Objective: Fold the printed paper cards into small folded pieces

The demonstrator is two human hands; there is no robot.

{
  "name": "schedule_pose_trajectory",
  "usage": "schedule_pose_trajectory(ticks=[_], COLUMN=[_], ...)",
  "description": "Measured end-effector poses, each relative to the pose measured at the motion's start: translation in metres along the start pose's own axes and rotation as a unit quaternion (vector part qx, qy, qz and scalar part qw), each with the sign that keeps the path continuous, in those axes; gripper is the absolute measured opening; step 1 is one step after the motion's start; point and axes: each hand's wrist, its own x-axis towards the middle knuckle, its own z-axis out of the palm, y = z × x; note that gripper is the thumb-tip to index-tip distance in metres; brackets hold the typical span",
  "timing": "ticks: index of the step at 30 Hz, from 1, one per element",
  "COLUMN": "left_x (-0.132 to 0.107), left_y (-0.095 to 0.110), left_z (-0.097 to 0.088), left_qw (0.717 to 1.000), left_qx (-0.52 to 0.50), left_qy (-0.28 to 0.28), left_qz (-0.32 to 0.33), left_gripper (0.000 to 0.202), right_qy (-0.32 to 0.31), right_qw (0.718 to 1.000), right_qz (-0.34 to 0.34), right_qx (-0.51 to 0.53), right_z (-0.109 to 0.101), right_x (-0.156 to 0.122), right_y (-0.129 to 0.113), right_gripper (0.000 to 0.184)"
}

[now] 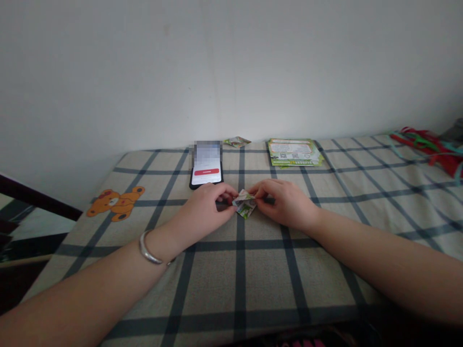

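Between my hands, just above or on the checked tablecloth (211,279), is a small folded piece of printed paper (246,205) in green and white. My left hand (210,205), with a silver bangle (148,248) on its wrist, pinches the paper's left corner between thumb and fingers. On the opposite side my right hand (284,202) pinches the right corner. A phone (206,171) with a lit screen lies just beyond my left hand. Farther back, close to the wall, rests another folded paper piece (238,141).
A stack of printed green-edged leaflets (294,152) lies at the back right of centre. Red, green and pale blue ribbon-like strips (434,149) are heaped at the far right. A flat orange bear figure (116,203) is near the left edge. The white wall (231,72) borders the back.
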Motion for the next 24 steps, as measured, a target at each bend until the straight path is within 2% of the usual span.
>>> schedule_pose_trajectory(ticks=[11, 16, 24], left_x=[0.001, 0.0002, -0.0008], left_y=[-0.001, 0.0011, -0.001], left_z=[0.0034, -0.0008, -0.0045], left_qw=[0.999, 0.999, 0.997], left_qx=[0.011, 0.02, 0.069], left_qy=[0.032, 0.024, 0.016], left_qz=[-0.026, -0.035, 0.034], left_gripper=[0.003, 0.007, 0.009], right_qy=[-0.027, -0.032, -0.048], right_qw=[0.998, 0.994, 0.987], right_qz=[-0.054, -0.093, -0.141], right_qx=[-0.013, -0.046, -0.059], right_z=[-0.0016, -0.0014, -0.0035], right_x=[0.0023, 0.0013, 0.0009], right_y=[-0.0035, -0.0038, 0.0035], right_gripper=[0.005, 0.009, 0.014])
